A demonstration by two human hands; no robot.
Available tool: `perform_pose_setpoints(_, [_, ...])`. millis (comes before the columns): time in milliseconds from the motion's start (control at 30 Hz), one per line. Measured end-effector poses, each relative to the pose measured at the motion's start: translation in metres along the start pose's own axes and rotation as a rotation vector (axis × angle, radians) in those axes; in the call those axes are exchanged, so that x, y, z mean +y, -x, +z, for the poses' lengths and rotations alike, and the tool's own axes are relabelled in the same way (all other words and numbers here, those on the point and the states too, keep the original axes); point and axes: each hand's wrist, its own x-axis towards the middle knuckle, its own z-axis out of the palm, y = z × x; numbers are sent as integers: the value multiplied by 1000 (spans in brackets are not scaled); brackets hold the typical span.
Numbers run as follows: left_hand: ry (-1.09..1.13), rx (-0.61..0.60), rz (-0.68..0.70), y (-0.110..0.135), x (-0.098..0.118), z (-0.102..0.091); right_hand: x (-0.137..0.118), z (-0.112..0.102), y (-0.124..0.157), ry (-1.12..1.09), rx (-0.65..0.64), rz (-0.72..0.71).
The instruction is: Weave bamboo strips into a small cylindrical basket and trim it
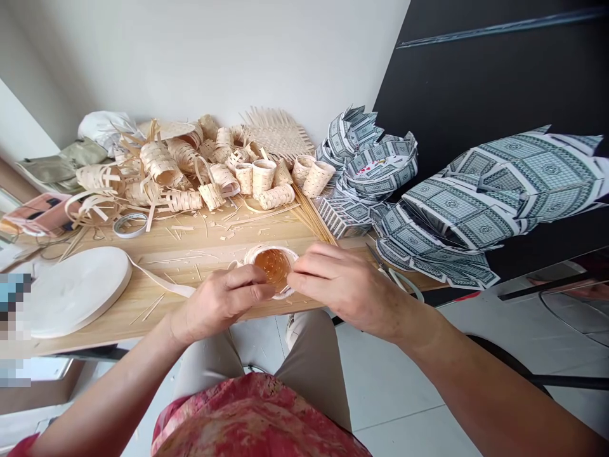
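A small woven wood-strip basket (272, 261) lies at the front edge of the table, its round mouth turned towards me and a white band around the rim. My left hand (224, 297) is closed in a pinch at the left and near part of the rim. On the opposite side, my right hand (346, 287) has its thumb and fingers pressed together on the rim. The fingers cover parts of the rim, so any thin thing between them is hidden. A white ribbon (162, 279) runs from a big flat roll (88, 289) on the left towards the basket.
Finished and part-made woven baskets (190, 162) crowd the table's back, beside a woven mat (280, 133). A tape roll (130, 225) lies at left. Thin sticks (314, 219), folded-card vessels (380, 165) and scissors (378, 257) are on the right. Wood scraps litter the tabletop.
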Motion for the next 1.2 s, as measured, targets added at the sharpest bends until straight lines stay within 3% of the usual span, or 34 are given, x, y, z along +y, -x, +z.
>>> perform_pose_setpoints(567, [43, -28, -8, 1, 0, 3, 1, 2, 1, -43, -5, 2])
perform_pose_setpoints(933, [540, -248, -210, -20, -8, 2, 26, 13, -2, -333, -79, 41])
perform_pose_setpoints(1200, [720, -269, -237, -22, -17, 6, 34, 15, -3, -415, -49, 44])
